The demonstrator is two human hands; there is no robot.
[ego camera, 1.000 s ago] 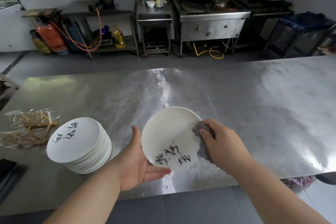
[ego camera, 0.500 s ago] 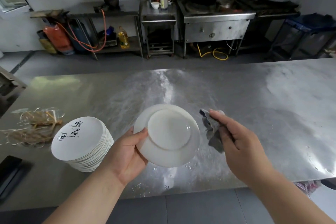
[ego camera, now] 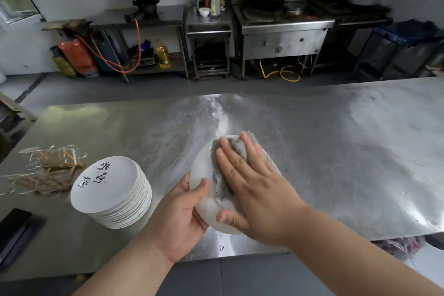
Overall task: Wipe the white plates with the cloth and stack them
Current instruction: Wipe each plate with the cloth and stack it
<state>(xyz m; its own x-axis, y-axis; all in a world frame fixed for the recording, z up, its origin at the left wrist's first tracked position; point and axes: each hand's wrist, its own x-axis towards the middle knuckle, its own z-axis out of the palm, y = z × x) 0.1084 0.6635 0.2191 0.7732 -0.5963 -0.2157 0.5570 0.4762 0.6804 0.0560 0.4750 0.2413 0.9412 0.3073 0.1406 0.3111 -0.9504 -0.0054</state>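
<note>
The plate [ego camera: 201, 172] is over the near edge of the worktop [ego camera: 336, 151]. The cloth [ego camera: 217, 151], which was lifted beside it a moment ago, now lies on it. The right hand [ego camera: 252, 187] presses it with flat, spread fingers and the left hand [ego camera: 182, 211] grips the rim. Probably this side gets wiped, then the plate goes on the stack [ego camera: 113, 190] at left.

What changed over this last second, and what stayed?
The left hand turned the plate from its lettered face to its back and still grips its left edge. The right hand lifted the cloth away, then brought it back and now presses it flat on the plate with straight fingers. The stack of plates on the table stayed put.
</note>
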